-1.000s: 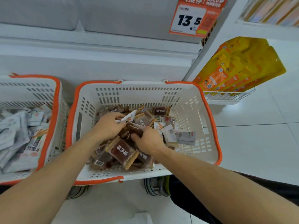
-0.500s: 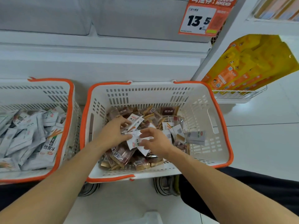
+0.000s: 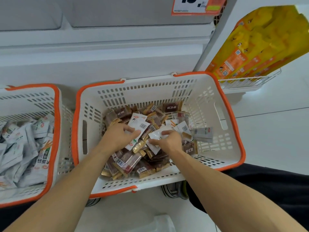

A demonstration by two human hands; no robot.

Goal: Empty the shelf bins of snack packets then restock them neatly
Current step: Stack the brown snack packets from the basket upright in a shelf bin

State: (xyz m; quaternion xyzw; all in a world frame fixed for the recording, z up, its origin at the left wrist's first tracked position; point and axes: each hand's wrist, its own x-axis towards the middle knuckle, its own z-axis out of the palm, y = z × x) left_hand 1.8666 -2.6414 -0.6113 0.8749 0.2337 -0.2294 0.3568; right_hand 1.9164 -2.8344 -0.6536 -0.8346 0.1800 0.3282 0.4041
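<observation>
Mostly brown, gold-edged snack packets (image 3: 133,158)

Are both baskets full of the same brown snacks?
No, the middle basket holds mostly brown packets with some white ones, while the left basket holds white packets only.

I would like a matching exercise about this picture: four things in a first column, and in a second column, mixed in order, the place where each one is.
Things:
1. white packets
2. brown packets
3. yellow packs
4. price tag

Places:
A. standing in the wire rack at the right
B. filling the left basket
C. hanging on the shelf edge at the top
D. piled in the middle basket, under both hands

Pairs: 1-B, 2-D, 3-A, 4-C
</observation>
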